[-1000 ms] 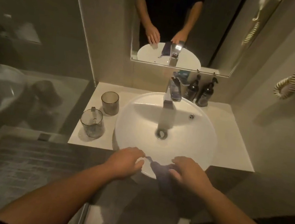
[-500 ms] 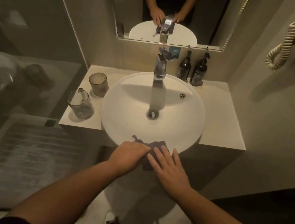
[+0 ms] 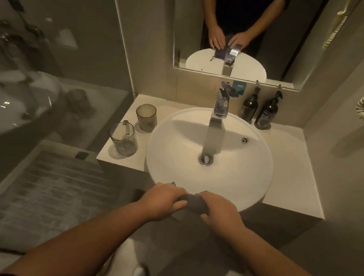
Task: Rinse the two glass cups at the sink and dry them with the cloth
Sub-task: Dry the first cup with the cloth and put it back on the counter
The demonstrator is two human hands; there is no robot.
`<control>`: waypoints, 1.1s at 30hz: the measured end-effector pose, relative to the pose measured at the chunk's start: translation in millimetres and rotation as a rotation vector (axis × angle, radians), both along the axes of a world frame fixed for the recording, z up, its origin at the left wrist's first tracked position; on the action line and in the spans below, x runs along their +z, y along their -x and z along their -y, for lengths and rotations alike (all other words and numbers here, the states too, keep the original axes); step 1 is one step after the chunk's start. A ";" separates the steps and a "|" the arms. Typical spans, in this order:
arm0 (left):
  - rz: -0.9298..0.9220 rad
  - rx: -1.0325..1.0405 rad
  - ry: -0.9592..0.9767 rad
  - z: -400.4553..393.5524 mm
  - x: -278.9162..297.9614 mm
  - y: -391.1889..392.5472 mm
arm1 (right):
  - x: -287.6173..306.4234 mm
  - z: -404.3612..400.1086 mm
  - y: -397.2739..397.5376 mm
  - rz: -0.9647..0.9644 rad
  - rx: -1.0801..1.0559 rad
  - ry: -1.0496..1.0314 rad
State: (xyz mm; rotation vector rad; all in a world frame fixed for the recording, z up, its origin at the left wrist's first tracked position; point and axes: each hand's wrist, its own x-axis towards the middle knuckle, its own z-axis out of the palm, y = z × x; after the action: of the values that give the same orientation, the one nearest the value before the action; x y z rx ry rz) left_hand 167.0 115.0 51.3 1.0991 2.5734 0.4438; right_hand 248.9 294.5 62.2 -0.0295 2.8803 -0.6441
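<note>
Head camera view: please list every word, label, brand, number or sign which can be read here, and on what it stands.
No text can be read in this view.
Two dark pump bottles behind the white round sink: any labels are too dark and blurred to read.
Small blue square sticker on the wall beside the chrome faucet: a pale mark, too small to read.

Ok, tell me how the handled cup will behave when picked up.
The handled cup looks like clear glass, so probably fragile and slick once wet. It stands upright near the counter edge; a sideways nudge might tip it off. Its handle likely gives a steadier hold.
</note>
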 end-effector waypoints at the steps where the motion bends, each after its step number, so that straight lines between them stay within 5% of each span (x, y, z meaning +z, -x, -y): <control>1: 0.013 0.015 -0.006 4.5 1.2 4.1 | 4.8 -0.1 8.2 0.040 -0.014 0.016; 5: 0.070 0.194 -0.119 35.8 4.0 28.8 | 29.2 0.3 45.3 0.100 -0.087 0.153; 14: 0.281 1.009 -0.555 142.1 -25.1 123.3 | 72.4 38.6 147.1 0.090 -0.140 0.254; 26: 0.283 0.775 -0.340 174.7 -10.8 261.1 | 106.1 104.1 232.2 -0.044 -0.147 0.429; 33: 0.524 0.455 -0.291 152.0 -2.7 286.7 | 103.1 117.2 269.8 0.060 -0.172 0.525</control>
State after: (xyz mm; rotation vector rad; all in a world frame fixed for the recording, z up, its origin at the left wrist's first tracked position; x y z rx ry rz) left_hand -119.8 -37.0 48.6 0.3726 2.2985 1.0808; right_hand -20.8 177.3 165.3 0.1616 2.5908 -1.3877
